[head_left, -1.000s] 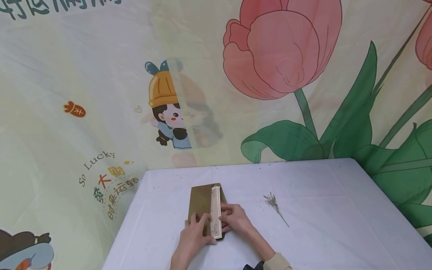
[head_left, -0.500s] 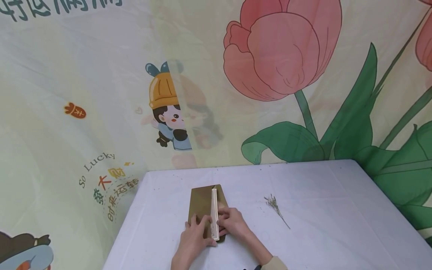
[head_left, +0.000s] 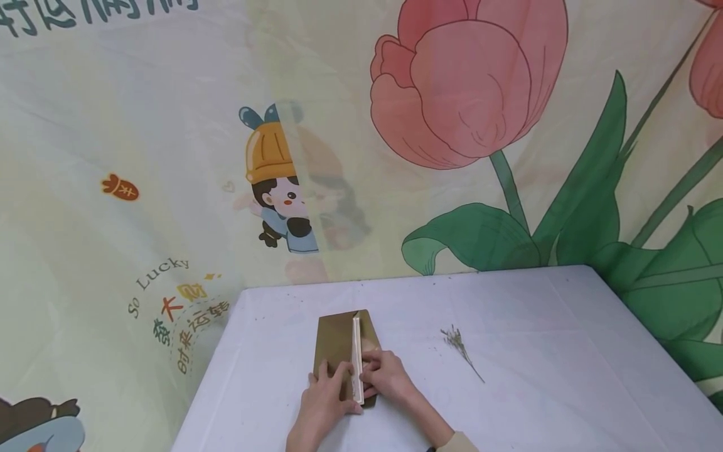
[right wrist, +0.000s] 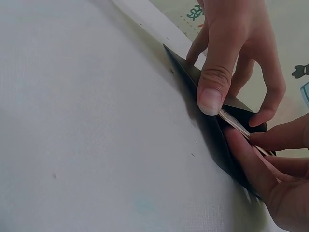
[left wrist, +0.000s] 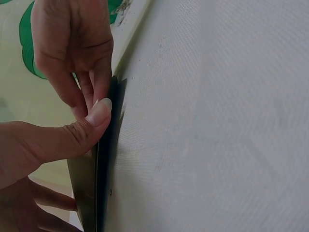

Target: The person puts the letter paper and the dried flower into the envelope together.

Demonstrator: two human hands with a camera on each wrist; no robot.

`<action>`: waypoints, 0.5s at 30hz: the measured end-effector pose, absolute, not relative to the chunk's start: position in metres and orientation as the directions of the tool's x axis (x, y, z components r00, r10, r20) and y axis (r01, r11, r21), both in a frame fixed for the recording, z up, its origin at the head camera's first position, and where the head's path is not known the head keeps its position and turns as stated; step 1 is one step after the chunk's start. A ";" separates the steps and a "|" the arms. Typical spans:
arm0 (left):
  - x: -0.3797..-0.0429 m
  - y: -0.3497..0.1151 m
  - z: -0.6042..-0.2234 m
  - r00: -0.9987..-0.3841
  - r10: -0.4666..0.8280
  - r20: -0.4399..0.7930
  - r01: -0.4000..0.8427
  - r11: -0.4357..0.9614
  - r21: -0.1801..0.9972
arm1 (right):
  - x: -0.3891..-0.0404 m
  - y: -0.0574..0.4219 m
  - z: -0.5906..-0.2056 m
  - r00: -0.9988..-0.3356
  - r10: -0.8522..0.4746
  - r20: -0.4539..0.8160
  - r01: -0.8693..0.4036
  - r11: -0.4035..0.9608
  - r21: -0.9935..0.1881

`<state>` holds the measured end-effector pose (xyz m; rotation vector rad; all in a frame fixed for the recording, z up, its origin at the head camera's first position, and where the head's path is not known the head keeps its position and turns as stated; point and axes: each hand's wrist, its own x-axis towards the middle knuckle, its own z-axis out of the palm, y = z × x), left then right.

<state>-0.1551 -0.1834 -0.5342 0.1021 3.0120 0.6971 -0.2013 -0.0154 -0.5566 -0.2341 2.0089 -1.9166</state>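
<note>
A golden-brown folder (head_left: 334, 342) lies on the white table with a narrow cream folded paper (head_left: 356, 342) along its middle. The paper stands on edge, and its layered edge (right wrist: 234, 123) shows in the right wrist view. My left hand (head_left: 321, 400) rests on the folder's left panel, fingers spread, thumb at the near edge. In the left wrist view that thumb (left wrist: 99, 113) touches the folder's edge. My right hand (head_left: 390, 378) pinches the cream paper from the right between thumb and fingers. Part of the right panel is hidden beneath this hand.
A small dried flower sprig (head_left: 460, 348) lies to the right of the folder, with fine crumbs near it. The white-covered table (head_left: 542, 376) ends at the back against a printed cloth backdrop (head_left: 350, 188) with tulips and cartoon figures.
My right hand has shifted a little left with the cream paper, which has tipped up from showing its patterned face to a thin edge. My left hand has stayed in place.
</note>
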 end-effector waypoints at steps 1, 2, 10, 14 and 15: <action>-0.155 -0.183 -0.534 -0.997 0.074 -0.031 0.053 0.898 0.437 | -0.201 -0.016 -0.557 -0.924 -0.357 -0.134 0.118 0.068 -0.991; -0.155 -0.183 -0.534 -0.997 0.073 -0.029 0.054 0.899 0.435 | -0.201 -0.016 -0.557 -0.925 -0.358 -0.131 0.115 0.066 -0.991; -0.155 -0.183 -0.536 -0.997 0.066 -0.034 0.045 0.906 0.421 | -0.199 -0.020 -0.559 -0.921 -0.374 -0.109 0.087 0.074 -0.993; -0.154 -0.183 -0.535 -0.997 0.072 -0.028 0.054 0.905 0.421 | -0.198 -0.021 -0.559 -0.920 -0.378 -0.101 0.073 0.087 -0.994; -0.154 -0.183 -0.534 -0.997 0.076 -0.025 0.058 0.905 0.422 | -0.197 -0.021 -0.559 -0.919 -0.380 -0.100 0.069 0.094 -0.993</action>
